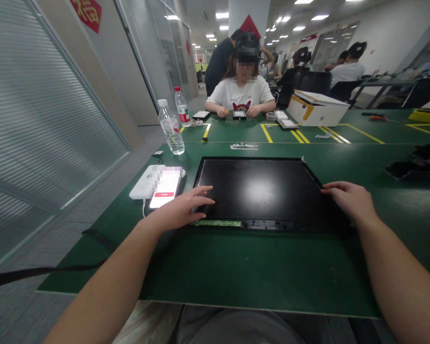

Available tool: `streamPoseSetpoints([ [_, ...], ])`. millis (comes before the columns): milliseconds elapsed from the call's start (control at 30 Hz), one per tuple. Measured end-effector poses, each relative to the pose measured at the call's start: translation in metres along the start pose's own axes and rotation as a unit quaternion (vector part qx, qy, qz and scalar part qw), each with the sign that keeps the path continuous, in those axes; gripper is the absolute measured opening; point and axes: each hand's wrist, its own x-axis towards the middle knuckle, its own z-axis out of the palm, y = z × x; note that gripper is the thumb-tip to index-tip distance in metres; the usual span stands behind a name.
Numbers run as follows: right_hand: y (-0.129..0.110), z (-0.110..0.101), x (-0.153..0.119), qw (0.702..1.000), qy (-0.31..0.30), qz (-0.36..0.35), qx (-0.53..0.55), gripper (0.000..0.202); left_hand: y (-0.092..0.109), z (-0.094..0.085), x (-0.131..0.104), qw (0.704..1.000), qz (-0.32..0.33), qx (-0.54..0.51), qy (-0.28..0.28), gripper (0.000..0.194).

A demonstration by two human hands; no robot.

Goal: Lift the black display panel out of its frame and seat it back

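A large black LCD screen panel (258,191) lies flat on the green table in front of me. A narrow green circuit board strip (218,223) runs along its near edge on the left. My left hand (186,205) rests at the panel's left edge, fingers apart and reaching over the dark surface. At the right edge, my right hand (351,198) has its thumb and fingers pinched together on the panel's thin border. A small light tab (303,159) sticks up at the far right corner.
A lit phone (166,188) lies against a white power bank (143,184) on the left. Behind them stand two water bottles, the nearer one clear (172,131). Across the table a person (241,93) handles small parts beside a white box (317,109). Dark parts (419,162) lie far right.
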Motion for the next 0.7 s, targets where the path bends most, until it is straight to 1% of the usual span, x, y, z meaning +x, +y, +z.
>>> streamPoseSetpoints([
  [100,-0.0031,-0.0008,-0.0012,1.000,-0.008,0.018,-0.003,0.029,-0.0002,-0.0012,0.0020,0.999,-0.033,0.021,0.022,0.042],
  [167,-0.0047,-0.0009,-0.0020,1.000,-0.009,0.021,-0.001,0.028,0.0001,-0.0028,0.0037,0.993,-0.082,0.056,0.068,0.042],
  [233,-0.0055,-0.0007,-0.0027,1.000,-0.007,0.017,0.005,0.028,0.0009,-0.0043,0.0048,0.979,-0.139,0.091,0.115,0.043],
  [300,-0.0055,-0.0003,-0.0031,1.000,-0.001,0.011,0.008,0.027,0.0018,-0.0055,0.0048,0.969,-0.176,0.108,0.135,0.042],
  [400,-0.0044,0.0005,-0.0025,1.000,0.005,0.002,0.000,0.025,0.0027,-0.0060,0.0032,0.969,-0.194,0.100,0.115,0.045],
  [600,-0.0001,0.0015,0.0008,1.000,0.005,-0.006,-0.005,0.025,0.0028,-0.0068,0.0007,0.977,-0.180,0.095,0.061,0.073],
  [700,0.0005,0.0018,0.0014,1.000,-0.001,0.002,0.003,0.027,0.0037,-0.0075,0.0007,0.977,-0.184,0.100,0.038,0.080],
])
